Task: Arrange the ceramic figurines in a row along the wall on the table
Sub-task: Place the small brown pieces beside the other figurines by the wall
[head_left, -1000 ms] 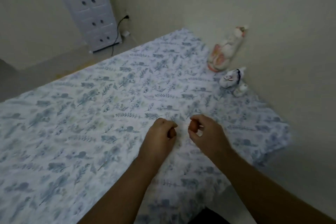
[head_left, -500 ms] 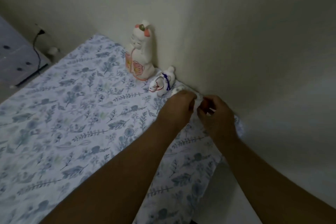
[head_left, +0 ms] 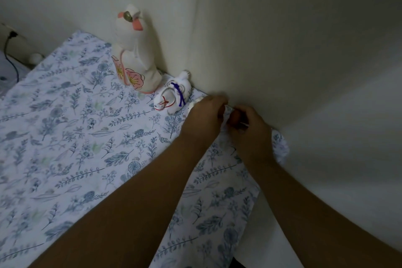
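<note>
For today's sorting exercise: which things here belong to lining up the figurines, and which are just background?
Belongs to the job:
tall white figurine
small white figurine
left hand
right hand
floral tablecloth
wall

Background only:
black cable

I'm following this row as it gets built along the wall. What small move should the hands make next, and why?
Probably set the small brownish piece down beside the small horse figurine, against the wall. Both hands, left hand and right hand, meet there at the table's wall edge, just past the horse and the tall cat figurine, so that is the row's next open spot.
</note>
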Action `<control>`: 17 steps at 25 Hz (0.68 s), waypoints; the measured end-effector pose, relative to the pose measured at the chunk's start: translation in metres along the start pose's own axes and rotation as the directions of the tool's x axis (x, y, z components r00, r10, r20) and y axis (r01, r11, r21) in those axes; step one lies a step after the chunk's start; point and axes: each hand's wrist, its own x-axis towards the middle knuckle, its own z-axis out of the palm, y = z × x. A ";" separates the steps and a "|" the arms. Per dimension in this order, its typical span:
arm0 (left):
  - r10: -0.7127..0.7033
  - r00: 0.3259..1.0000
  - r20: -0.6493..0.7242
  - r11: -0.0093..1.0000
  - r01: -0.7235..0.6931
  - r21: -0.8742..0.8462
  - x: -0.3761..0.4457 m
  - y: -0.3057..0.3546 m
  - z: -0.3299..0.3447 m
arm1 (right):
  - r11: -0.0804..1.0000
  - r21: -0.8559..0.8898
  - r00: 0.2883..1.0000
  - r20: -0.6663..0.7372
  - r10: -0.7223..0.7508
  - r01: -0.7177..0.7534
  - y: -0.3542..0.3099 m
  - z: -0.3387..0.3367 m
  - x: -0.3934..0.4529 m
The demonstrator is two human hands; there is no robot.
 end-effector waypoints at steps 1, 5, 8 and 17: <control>-0.002 1.000 -0.008 1.000 0.002 -0.002 0.000 0.002 0.001 | 1.000 -0.002 1.000 -0.002 0.006 -0.006 0.001 0.000 0.000; -0.021 0.999 -0.045 1.000 0.021 0.007 -0.001 0.009 0.001 | 0.999 -0.036 1.000 -0.006 0.024 -0.025 0.002 -0.001 -0.002; -0.031 0.998 -0.056 0.999 0.031 0.011 -0.002 0.010 0.000 | 0.998 -0.047 0.999 -0.006 0.037 -0.038 0.000 -0.002 -0.002; -0.081 0.997 -0.020 0.997 0.080 -0.016 -0.007 0.014 0.003 | 0.999 -0.031 0.999 0.014 0.042 -0.041 0.004 -0.001 0.001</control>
